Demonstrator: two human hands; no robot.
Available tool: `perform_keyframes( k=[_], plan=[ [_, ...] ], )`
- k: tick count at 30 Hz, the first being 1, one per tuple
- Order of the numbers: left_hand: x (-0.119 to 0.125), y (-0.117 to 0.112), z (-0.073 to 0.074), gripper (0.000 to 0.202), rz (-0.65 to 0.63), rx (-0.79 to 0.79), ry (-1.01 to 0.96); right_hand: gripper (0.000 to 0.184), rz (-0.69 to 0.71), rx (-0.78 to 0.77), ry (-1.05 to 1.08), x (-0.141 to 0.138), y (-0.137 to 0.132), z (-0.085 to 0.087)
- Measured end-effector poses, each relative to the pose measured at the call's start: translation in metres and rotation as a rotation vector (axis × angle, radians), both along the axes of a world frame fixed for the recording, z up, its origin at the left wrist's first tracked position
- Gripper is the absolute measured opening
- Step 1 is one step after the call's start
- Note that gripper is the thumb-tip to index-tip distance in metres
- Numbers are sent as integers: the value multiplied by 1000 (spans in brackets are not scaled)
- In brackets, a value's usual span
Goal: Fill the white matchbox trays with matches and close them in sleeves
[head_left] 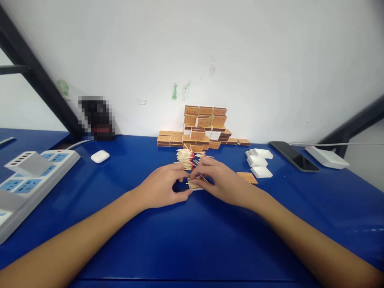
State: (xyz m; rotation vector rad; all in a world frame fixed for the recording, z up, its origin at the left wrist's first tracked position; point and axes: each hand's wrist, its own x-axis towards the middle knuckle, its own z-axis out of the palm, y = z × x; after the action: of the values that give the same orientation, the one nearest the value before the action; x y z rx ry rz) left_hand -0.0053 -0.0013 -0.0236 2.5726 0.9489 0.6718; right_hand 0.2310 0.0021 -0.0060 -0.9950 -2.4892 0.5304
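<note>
A small white matchbox tray [196,189] with matches in it lies on the blue table between my hands. My left hand [160,186] holds its left end, thumb at the near corner and fingers at the far one. From the right, my right hand [220,180] reaches over the tray, its thumb and fingers pinched on matches inside; the fingers partly hide them. Just beyond the tray is a pile of loose red-tipped matches [184,159]. A flat orange matchbox sleeve [247,178] rests beside my right wrist.
Orange matchboxes [205,111] are stacked against the wall. White matchbox trays [257,161] sit at right, near a black phone [294,156] and a white device [327,157]. On the left are a white earbud case [100,156] and a power strip [45,184] with chargers.
</note>
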Motion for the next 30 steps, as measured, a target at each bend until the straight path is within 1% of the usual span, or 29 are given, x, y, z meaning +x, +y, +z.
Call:
perform_keyframes(
  k=[5, 8, 11, 15, 18, 22, 26, 30],
  plan=[
    [0, 1, -2, 12, -24, 20, -47, 10, 39, -12, 23, -9, -3, -7],
    [-1, 1, -2, 13, -18, 11, -28, 10, 25, -5, 27, -8, -2, -5],
    [-1, 1, -1, 15, -11, -2, -10, 11, -4, 15, -19, -6, -2, -2],
    [0, 1, -1, 12, -24, 16, -37, 5, 24, 20, -61, -4, -2, -3],
    [0, 1, -1, 12, -30, 15, -51, 8, 38, 85, -81, -5, -1, -6],
    [0, 2, -2, 14, 2, -3, -18, 12, 22, 166, -121, -4, 1, -6],
    [-1, 2, -2, 23, 4, -8, 1, 13, 6, 152, -130, 0, 2, -2],
    [-1, 1, -2, 19, 3, 1, -7, 12, -3, 133, -131, 1, 1, 1]
  ],
)
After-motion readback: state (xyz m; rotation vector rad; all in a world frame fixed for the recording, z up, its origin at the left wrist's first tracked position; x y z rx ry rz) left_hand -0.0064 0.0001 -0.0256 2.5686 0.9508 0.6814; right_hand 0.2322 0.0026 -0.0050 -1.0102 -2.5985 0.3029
